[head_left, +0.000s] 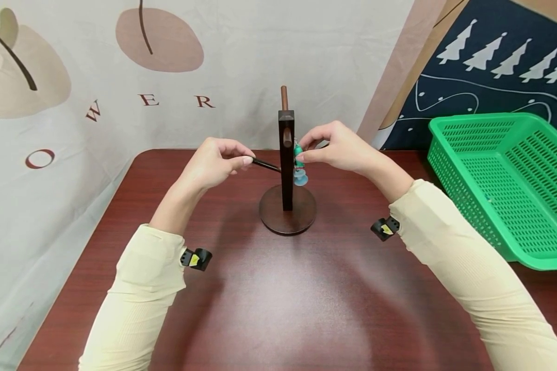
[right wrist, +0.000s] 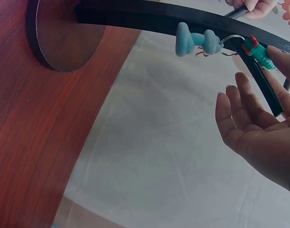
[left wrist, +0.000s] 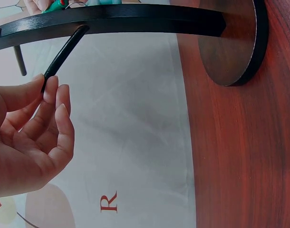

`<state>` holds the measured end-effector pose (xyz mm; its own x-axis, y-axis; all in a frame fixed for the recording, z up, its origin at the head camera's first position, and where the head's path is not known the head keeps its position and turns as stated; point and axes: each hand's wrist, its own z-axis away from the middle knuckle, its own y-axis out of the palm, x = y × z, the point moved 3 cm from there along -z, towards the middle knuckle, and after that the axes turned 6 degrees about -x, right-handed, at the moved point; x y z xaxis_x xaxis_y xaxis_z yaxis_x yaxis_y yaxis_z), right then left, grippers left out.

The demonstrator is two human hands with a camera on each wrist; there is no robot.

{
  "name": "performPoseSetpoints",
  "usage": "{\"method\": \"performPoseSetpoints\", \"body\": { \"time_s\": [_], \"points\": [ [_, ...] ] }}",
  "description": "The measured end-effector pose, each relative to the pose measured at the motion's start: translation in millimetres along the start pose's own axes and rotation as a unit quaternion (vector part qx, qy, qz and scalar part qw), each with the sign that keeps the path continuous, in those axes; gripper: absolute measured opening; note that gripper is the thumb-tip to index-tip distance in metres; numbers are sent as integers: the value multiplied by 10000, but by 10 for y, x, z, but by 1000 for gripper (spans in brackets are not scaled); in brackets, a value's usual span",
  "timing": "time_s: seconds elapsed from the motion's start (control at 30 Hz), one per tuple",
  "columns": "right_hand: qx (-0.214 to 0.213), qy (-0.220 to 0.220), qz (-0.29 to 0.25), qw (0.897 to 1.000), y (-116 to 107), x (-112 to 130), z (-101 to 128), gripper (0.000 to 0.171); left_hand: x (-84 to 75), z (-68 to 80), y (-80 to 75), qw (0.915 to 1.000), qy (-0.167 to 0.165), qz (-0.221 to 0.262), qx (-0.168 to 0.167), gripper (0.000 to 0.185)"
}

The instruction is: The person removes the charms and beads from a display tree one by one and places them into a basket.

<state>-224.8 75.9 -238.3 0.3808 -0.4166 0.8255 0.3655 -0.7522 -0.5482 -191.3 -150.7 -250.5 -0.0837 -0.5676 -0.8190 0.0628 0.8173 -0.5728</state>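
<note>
Both sleeves run off the bottom edge of the head view. Left hand (head_left: pixel 211 165) pinches the tip of a black peg (head_left: pixel 265 165) on the stand (head_left: pixel 286 170); the left wrist view shows thumb and forefinger closed on the peg end (left wrist: pixel 64 50), other fingers loosely curled. Right hand (head_left: pixel 339 147) pinches a keychain (head_left: pixel 299 164) just right of the post. The right wrist view shows its metal ring and blue figure (right wrist: pixel 197 40), but its grip point is cut off. Dark red table (head_left: pixel 278 299); green basket (head_left: pixel 506 180) to the right; cloth backdrop (head_left: pixel 236 51) behind.
</note>
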Motion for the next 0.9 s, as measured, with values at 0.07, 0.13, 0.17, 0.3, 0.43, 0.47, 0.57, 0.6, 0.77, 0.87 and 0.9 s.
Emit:
{"method": "performPoseSetpoints", "body": {
  "time_s": [0.07,0.13,0.17,0.3,0.43,0.47,0.57,0.6,0.77,0.87,0.9],
  "points": [
    [18,2,-1,10000,-10,7,3,14,-3,-3,2,10000,47,-4,-6,16],
    [15,31,-24,10000,-31,13,10,13,-7,-6,6,10000,87,-3,-13,15],
    [5,33,-34,10000,-45,24,17,13,-8,-7,7,10000,90,14,-30,14],
    [-101,40,0,9999,-111,56,32,12,-9,-12,12,10000,48,46,-74,12],
    [-212,19,108,9997,-177,90,28,12,-5,-15,16,9999,-21,59,-107,11],
    [-238,30,138,9996,-193,95,25,12,-6,-16,19,10000,-13,45,-84,12],
    [-265,90,112,9995,-231,102,12,13,-9,-14,31,10000,-7,-20,-16,13],
    [-270,111,103,9995,-241,103,8,13,-11,-13,35,10000,0,-41,18,14],
    [-344,129,180,9992,-287,97,-12,15,-12,-6,42,9999,-37,-81,58,13],
    [-382,125,173,9990,-309,86,-26,15,-18,-7,42,9999,-20,-74,66,13],
    [-388,141,161,9990,-317,81,-31,15,-21,-8,43,10000,-11,-65,72,14]
  ]
}}
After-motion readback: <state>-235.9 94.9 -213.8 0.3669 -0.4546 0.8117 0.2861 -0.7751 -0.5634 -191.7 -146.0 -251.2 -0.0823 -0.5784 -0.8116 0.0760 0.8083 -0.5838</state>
